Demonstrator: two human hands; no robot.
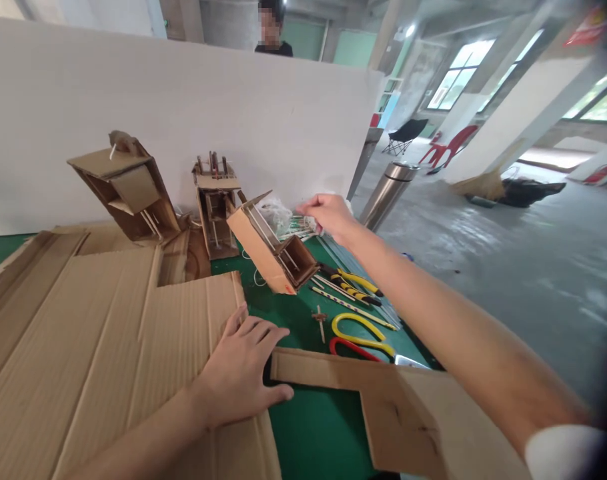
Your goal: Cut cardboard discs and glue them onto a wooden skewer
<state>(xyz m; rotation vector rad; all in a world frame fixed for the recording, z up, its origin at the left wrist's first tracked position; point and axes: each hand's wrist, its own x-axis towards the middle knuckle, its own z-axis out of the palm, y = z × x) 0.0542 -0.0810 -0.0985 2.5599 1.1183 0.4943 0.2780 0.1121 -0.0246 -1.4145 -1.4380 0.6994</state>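
My left hand [243, 373] lies flat with fingers spread on the edge of a large corrugated cardboard sheet [98, 347] over the green table mat [318, 427]. My right hand [328, 215] reaches far across the table, its fingers curled at a clear plastic bag and a bundle of thin sticks [293, 227] near the white partition. What it grips, if anything, is hidden. A tilted cardboard box model with wooden sticks [273, 250] stands just left of that hand.
Two more cardboard models [128, 190] [215, 207] stand by the white partition [183, 113]. Yellow-handled pliers [353, 285], yellow and red handled tools [361, 337] and a cut cardboard piece [383, 407] lie at the right. A person stands behind the partition. A steel bin [388, 190] stands on the floor.
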